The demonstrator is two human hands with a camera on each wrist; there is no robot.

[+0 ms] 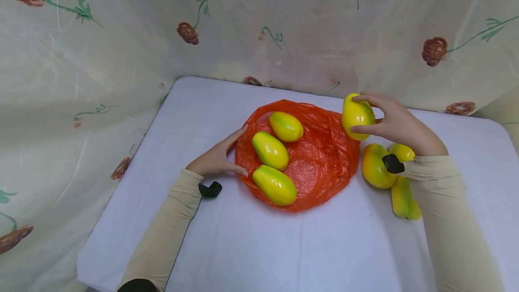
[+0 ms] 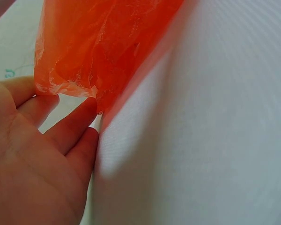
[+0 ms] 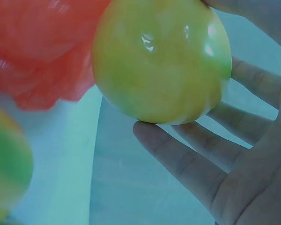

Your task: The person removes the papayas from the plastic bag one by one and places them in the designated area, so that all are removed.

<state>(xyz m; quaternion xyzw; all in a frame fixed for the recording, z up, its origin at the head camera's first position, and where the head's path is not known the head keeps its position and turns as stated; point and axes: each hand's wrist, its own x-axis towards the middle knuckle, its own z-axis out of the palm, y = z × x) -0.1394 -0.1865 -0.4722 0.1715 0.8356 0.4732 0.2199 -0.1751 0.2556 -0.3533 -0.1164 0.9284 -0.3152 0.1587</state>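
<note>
A red plastic bag [image 1: 320,170] lies spread on the white table, with three glossy yellow-green mangoes on its left part: one at the back [image 1: 286,126], one in the middle [image 1: 270,150] and one in front [image 1: 275,185]. My left hand [image 1: 220,156] is at the bag's left edge, thumb and fingers spread; in the left wrist view its fingertips [image 2: 89,105] touch the crinkled film. Over the bag's back right edge, my right hand [image 1: 391,118] holds a larger yellow mango [image 1: 357,118] between thumb and fingers. The right wrist view shows this mango [image 3: 161,61] up close.
Right of the bag lie a yellow-orange mango [image 1: 376,166], a small yellow fruit [image 1: 402,151] and a longer yellow-green fruit [image 1: 403,199], partly hidden by the right wrist. A flower-patterned curtain [image 1: 243,21] hangs behind the white tabletop [image 1: 251,247].
</note>
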